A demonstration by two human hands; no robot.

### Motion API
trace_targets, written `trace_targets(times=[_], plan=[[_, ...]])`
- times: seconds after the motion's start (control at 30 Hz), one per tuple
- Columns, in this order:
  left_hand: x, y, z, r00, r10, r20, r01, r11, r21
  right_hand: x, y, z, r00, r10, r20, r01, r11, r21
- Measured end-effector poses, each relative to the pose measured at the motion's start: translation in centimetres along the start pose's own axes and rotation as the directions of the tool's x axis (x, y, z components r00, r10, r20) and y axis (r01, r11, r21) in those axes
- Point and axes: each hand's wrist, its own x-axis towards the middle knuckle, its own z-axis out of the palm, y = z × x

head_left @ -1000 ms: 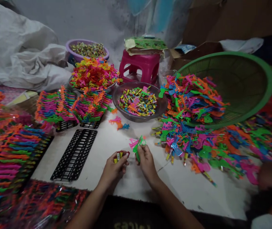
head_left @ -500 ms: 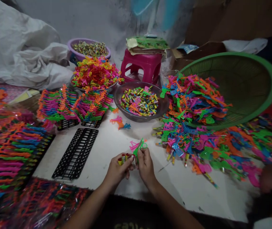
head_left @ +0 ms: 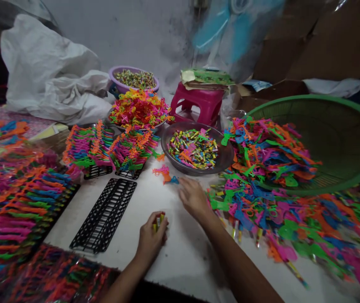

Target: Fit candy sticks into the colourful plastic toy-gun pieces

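head view, what I'm holding: a little bundle of small tubes (head_left: 158,219), yellow and reddish, sticking up out of my left fist, long axis pretty much upright with the tips pointing up and a bit away from me.

left hand: my left hand (head_left: 151,239) is curled shut around those tubes, knuckles up, sitting low over the white table (head_left: 186,261) close to my edge, forearm coming in from the bottom.

right hand: my right hand (head_left: 193,196) is stretched forward, palm down, fingers loosely spread and flat, nothing in it as far as I can see. Fingertips are just beside a couple of loose toys (head_left: 166,174), orange and blue, lying on the table.

stuff ahead: dark bowl (head_left: 225,156) full of more little tubes right past my right hand, pink stool (head_left: 198,105) behind it, purple basin (head_left: 116,82) further back left.

right side: big pile of plastic toys (head_left: 262,168) spilling out of a tipped green basket (head_left: 356,122), crowding right up against my right wrist.

left side: empty black rack (head_left: 104,214) lying flat, well apart from my left hand, and filled racks of toys (head_left: 110,145) beyond it.
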Motion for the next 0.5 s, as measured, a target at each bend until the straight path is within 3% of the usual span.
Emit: trace_targets(times=[0.1,0.2,0.37,0.5], plan=[[-0.2,-0.2,0.1,0.995,0.078,-0.056,-0.077,0.997,0.014,3.7,-2.1,4.6,0.993,-0.008,0.119,0.012,1.000,-0.028],[0.1,-0.5,-0.1,0.998,-0.003,-0.066,-0.001,0.998,-0.061,3.7,-2.7,6.7,0.986,0.034,0.164,-0.025,0.998,-0.055],[0.2,-0.5,-0.2,0.999,-0.050,-0.016,0.048,0.993,-0.110,-2.5,-2.8,5.3,0.996,-0.014,0.093,0.003,0.993,0.116],[0.0,-0.3,-0.1,1.000,-0.024,0.012,0.025,0.996,-0.091,-5.8,-2.5,2.9,0.968,0.251,0.023,-0.240,0.890,0.386]])
